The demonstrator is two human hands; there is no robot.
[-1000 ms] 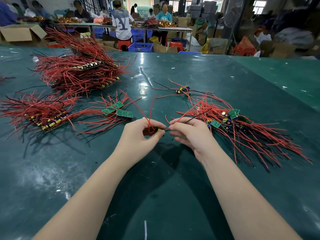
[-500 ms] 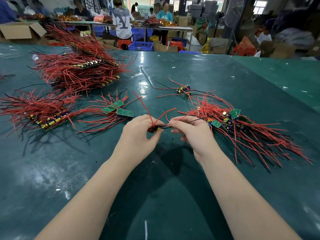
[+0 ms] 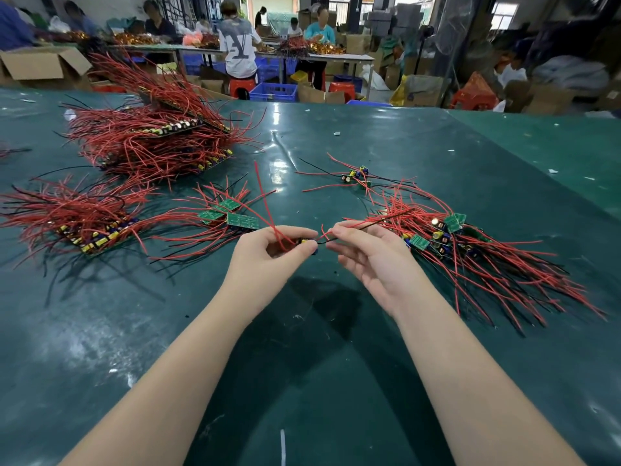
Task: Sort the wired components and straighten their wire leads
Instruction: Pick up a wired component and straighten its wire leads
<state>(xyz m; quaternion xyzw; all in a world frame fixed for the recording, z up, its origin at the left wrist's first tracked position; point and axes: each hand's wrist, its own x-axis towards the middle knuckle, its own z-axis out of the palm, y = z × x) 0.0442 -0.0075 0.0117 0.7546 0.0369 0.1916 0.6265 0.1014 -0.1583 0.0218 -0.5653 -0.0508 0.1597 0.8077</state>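
In the middle of the frame my left hand pinches a small wired component between thumb and fingers, just above the green desk. Two of its red leads rise up and to the left. My right hand pinches another lead of the same component — it runs to the right over the unsorted pile. At the left lie the sorted bundles, a few green boards beside them, and a bigger heap in the upper left.
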